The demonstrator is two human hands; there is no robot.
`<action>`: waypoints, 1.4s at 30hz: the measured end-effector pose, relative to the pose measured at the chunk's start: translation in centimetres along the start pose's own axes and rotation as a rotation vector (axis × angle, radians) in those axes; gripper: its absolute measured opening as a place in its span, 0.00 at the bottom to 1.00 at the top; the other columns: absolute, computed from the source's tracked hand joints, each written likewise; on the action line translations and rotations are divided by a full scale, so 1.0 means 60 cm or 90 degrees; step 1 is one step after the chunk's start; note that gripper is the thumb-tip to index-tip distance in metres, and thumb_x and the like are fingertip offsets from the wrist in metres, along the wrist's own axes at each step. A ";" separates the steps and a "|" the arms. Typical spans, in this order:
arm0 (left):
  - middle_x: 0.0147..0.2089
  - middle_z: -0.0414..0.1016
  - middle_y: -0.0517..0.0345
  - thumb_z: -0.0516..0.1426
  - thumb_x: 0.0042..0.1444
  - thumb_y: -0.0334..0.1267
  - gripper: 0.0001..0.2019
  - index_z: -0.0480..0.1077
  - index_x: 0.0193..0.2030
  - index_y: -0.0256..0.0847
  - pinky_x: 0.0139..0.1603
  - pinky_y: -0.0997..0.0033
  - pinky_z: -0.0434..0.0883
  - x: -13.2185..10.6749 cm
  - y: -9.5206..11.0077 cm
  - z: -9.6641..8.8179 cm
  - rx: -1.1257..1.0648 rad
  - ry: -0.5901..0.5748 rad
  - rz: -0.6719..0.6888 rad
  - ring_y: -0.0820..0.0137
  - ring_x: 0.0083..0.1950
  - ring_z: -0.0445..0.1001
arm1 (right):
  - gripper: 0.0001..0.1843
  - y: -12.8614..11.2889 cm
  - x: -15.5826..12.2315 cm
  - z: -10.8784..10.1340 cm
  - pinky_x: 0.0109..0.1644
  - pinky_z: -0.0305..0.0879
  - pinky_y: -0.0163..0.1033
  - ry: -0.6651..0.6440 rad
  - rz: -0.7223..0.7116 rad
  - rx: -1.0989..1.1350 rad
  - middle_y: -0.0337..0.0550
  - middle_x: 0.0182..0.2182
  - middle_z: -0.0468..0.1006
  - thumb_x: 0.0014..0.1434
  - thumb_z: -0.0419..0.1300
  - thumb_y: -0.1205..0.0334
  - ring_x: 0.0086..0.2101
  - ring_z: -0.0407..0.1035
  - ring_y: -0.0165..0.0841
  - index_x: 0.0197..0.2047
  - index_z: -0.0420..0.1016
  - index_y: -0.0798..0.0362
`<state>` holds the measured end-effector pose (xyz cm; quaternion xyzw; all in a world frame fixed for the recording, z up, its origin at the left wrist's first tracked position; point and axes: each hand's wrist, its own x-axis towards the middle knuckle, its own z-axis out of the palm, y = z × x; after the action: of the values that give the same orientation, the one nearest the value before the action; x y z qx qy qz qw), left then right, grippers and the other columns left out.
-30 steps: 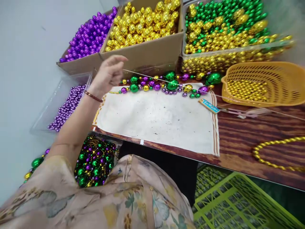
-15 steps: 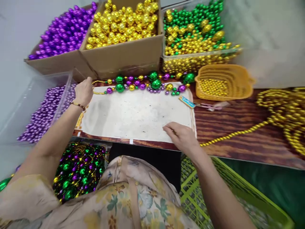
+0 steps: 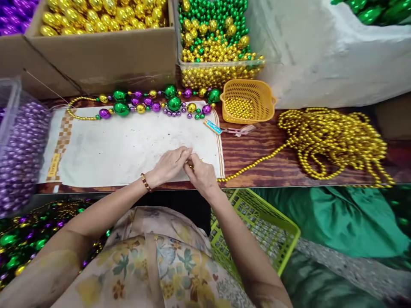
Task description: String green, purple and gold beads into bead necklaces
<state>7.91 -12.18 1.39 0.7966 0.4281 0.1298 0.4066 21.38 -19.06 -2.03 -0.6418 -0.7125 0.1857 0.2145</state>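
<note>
Over the front right of a white cloth (image 3: 125, 147), my left hand (image 3: 171, 164) and my right hand (image 3: 204, 176) meet at the fingertips. My right hand is closed on a strand of small gold beads (image 3: 255, 164), which runs off right to a heap. Closed fingers on my left hand press against the right fingertips; what they pinch is hidden. Along the cloth's back edge lies a necklace of green, purple and gold beads (image 3: 174, 103), its gold-bead loop at the left end. Thread snips (image 3: 236, 131) with a blue label lie right of it.
A yellow basket (image 3: 274, 102) holds gold beads. Behind stand a cardboard box (image 3: 105, 60) of gold beads and a clear bin (image 3: 221, 64) of green and gold ones. The gold strand heap (image 3: 337, 141) lies right. A green crate (image 3: 289, 239) sits below the table edge.
My left hand has come from the necklace's left end to meet my right hand at the front of the cloth. The view has swung to the right.
</note>
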 end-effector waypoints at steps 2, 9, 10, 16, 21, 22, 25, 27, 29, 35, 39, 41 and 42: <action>0.28 0.64 0.61 0.43 0.71 0.48 0.19 0.61 0.31 0.41 0.36 0.68 0.57 -0.004 -0.010 -0.002 0.002 0.002 -0.003 0.70 0.31 0.63 | 0.10 0.003 -0.004 0.002 0.35 0.62 0.38 0.001 0.003 0.031 0.46 0.38 0.83 0.71 0.50 0.59 0.38 0.78 0.40 0.50 0.69 0.52; 0.22 0.52 0.67 0.59 0.57 0.56 0.24 0.59 0.23 0.39 0.26 0.73 0.49 -0.015 -0.014 -0.028 -0.233 -0.139 -0.075 0.78 0.24 0.50 | 0.13 0.042 -0.015 -0.014 0.48 0.60 0.44 0.022 -0.095 -0.048 0.48 0.41 0.84 0.68 0.55 0.62 0.41 0.76 0.41 0.54 0.71 0.53; 0.21 0.52 0.67 0.61 0.54 0.56 0.23 0.61 0.23 0.39 0.25 0.74 0.48 -0.015 -0.013 -0.033 -0.274 -0.148 -0.114 0.79 0.23 0.49 | 0.12 0.053 -0.020 -0.018 0.50 0.59 0.45 0.020 -0.106 -0.068 0.48 0.41 0.84 0.68 0.55 0.64 0.41 0.76 0.41 0.53 0.72 0.54; 0.18 0.51 0.70 0.68 0.47 0.49 0.18 0.68 0.28 0.38 0.19 0.76 0.41 -0.035 -0.008 -0.070 -0.411 -0.183 -0.253 0.83 0.18 0.44 | 0.11 0.130 -0.056 -0.057 0.54 0.54 0.50 0.001 -0.053 -0.186 0.49 0.42 0.84 0.65 0.55 0.65 0.43 0.73 0.43 0.48 0.76 0.53; 0.18 0.52 0.69 0.65 0.51 0.46 0.13 0.71 0.30 0.38 0.18 0.76 0.44 -0.062 -0.026 -0.124 -0.413 -0.085 -0.211 0.82 0.18 0.45 | 0.10 0.191 -0.080 -0.101 0.55 0.55 0.54 -0.020 -0.039 -0.259 0.48 0.35 0.83 0.64 0.54 0.61 0.41 0.72 0.45 0.39 0.77 0.52; 0.18 0.53 0.69 0.64 0.52 0.45 0.12 0.71 0.30 0.38 0.18 0.76 0.45 -0.067 -0.035 -0.132 -0.384 -0.063 -0.191 0.82 0.18 0.46 | 0.11 0.200 -0.083 -0.108 0.54 0.56 0.54 -0.019 -0.031 -0.265 0.49 0.35 0.83 0.64 0.53 0.61 0.40 0.72 0.45 0.38 0.77 0.52; 0.21 0.62 0.64 0.63 0.54 0.43 0.11 0.75 0.31 0.36 0.21 0.78 0.52 -0.077 -0.072 -0.144 -0.254 -0.042 -0.125 0.81 0.21 0.54 | 0.13 0.211 -0.089 -0.132 0.46 0.63 0.49 0.004 0.002 -0.222 0.50 0.36 0.82 0.65 0.52 0.56 0.37 0.74 0.43 0.39 0.76 0.53; 0.24 0.69 0.61 0.62 0.55 0.43 0.11 0.77 0.32 0.36 0.23 0.78 0.56 -0.084 -0.097 -0.149 -0.203 -0.042 -0.105 0.79 0.24 0.59 | 0.15 0.201 -0.087 -0.150 0.40 0.64 0.43 0.039 0.014 -0.174 0.49 0.36 0.82 0.66 0.52 0.52 0.35 0.75 0.41 0.42 0.76 0.52; 0.24 0.70 0.60 0.62 0.55 0.43 0.11 0.79 0.33 0.37 0.23 0.77 0.56 -0.095 -0.114 -0.161 -0.196 -0.016 -0.115 0.79 0.24 0.59 | 0.17 0.176 -0.079 -0.168 0.35 0.64 0.40 0.065 0.000 -0.163 0.48 0.37 0.82 0.67 0.53 0.49 0.35 0.76 0.40 0.43 0.77 0.51; 0.19 0.59 0.63 0.65 0.52 0.45 0.08 0.81 0.33 0.44 0.19 0.74 0.50 -0.176 -0.109 -0.253 -0.240 0.171 -0.168 0.78 0.19 0.51 | 0.20 0.057 -0.049 -0.208 0.25 0.58 0.41 0.088 -0.112 -0.253 0.47 0.33 0.83 0.70 0.51 0.44 0.24 0.73 0.38 0.42 0.77 0.49; 0.18 0.57 0.63 0.67 0.51 0.43 0.04 0.81 0.32 0.48 0.18 0.73 0.49 -0.242 -0.114 -0.291 -0.247 0.309 -0.197 0.77 0.19 0.50 | 0.09 -0.008 -0.036 -0.214 0.26 0.59 0.42 0.077 -0.136 -0.192 0.41 0.33 0.82 0.71 0.54 0.52 0.23 0.71 0.37 0.49 0.73 0.41; 0.18 0.58 0.63 0.67 0.50 0.41 0.03 0.82 0.31 0.48 0.18 0.73 0.50 -0.263 -0.120 -0.292 -0.253 0.380 -0.207 0.78 0.19 0.51 | 0.08 -0.026 -0.023 -0.207 0.26 0.61 0.42 0.081 -0.169 -0.166 0.42 0.33 0.82 0.69 0.56 0.54 0.23 0.71 0.36 0.49 0.74 0.42; 0.18 0.59 0.63 0.68 0.49 0.41 0.02 0.82 0.31 0.48 0.18 0.74 0.50 -0.270 -0.121 -0.290 -0.263 0.408 -0.211 0.78 0.19 0.51 | 0.09 -0.031 -0.015 -0.200 0.27 0.62 0.42 0.071 -0.179 -0.157 0.43 0.34 0.82 0.69 0.57 0.54 0.25 0.73 0.37 0.48 0.75 0.44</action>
<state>-15.64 -13.40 9.20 0.5378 0.6207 0.3872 0.4191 26.41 -20.26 8.97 -0.5668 -0.7992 0.0295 0.1976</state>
